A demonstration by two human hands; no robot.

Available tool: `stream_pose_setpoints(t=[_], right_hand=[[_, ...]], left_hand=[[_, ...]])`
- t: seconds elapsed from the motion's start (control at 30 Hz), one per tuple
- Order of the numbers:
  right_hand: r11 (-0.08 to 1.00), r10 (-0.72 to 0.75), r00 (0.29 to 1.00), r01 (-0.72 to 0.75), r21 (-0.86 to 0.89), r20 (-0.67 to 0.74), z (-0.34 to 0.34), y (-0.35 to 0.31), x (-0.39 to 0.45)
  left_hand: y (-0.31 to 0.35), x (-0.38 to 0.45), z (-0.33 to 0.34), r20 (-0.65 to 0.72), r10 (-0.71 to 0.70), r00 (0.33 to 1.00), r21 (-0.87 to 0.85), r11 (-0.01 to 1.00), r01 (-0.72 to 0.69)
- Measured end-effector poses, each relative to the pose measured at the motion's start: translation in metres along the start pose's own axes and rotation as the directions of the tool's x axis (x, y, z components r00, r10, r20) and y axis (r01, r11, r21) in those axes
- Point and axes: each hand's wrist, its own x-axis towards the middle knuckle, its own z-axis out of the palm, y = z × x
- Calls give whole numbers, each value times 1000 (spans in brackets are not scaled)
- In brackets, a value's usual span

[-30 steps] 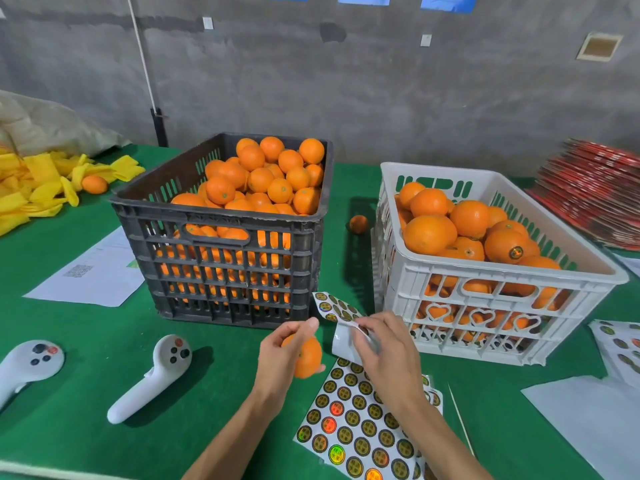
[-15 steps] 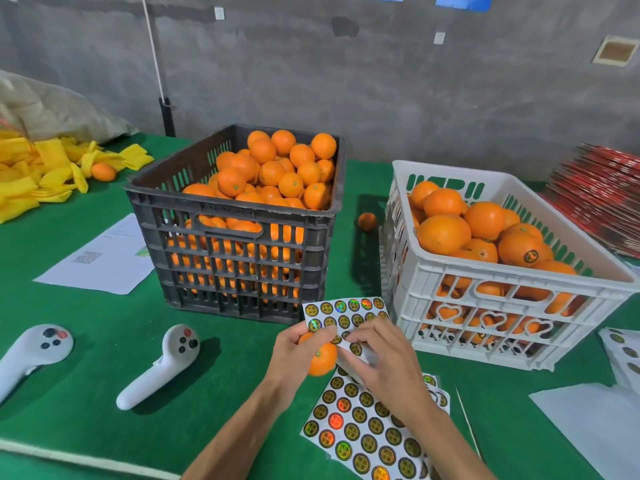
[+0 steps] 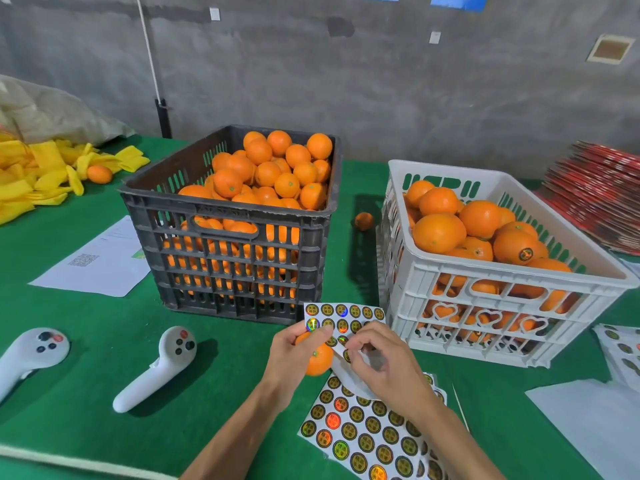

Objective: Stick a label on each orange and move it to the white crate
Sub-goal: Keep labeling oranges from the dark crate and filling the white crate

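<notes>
Head view looks down on a green table (image 3: 86, 393) with a dark crate (image 3: 228, 237) heaped with oranges as the landmark. Right of the dark crate stands the white crate (image 3: 485, 306), also holding oranges, one of them showing a round label. Far right of the dark crate lies a red stack (image 3: 599, 202); far left of it a heap of yellow sleeves (image 3: 38, 174). Left of the dark crate lies a white paper (image 3: 100, 265). In front of the dark crate lie two white controllers (image 3: 156, 368), and a flat label sheet (image 3: 367, 434). Just in front of the dark crate's near right corner, the left hand (image 3: 294, 355) grips an orange (image 3: 318, 360), while the right hand (image 3: 384, 365) pinches a raised, curled label sheet (image 3: 343, 317) touching that orange. Between the dark crate and the white crate sits a loose orange (image 3: 363, 221)
</notes>
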Motion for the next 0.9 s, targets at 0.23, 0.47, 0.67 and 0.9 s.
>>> stream_pose_setpoints(t=[0.23, 0.47, 0.67, 0.9], right_hand=[[995, 62, 998, -61, 79, -11, -4, 1, -5], [952, 298, 954, -300, 56, 33, -3, 14, -11], [905, 384, 920, -359, 228, -74, 0, 6, -4], [805, 297, 953, -281, 523, 55, 21, -41, 18]], left_hand=[[-6, 8, -4, -137, -202, 970, -51, 979, 196], [2, 8, -9, -463, 24, 886, 88, 996, 19], [6, 9, -22, -561, 97, 822, -158, 962, -221], [2, 8, 1, -434, -65, 898, -312, 946, -82]])
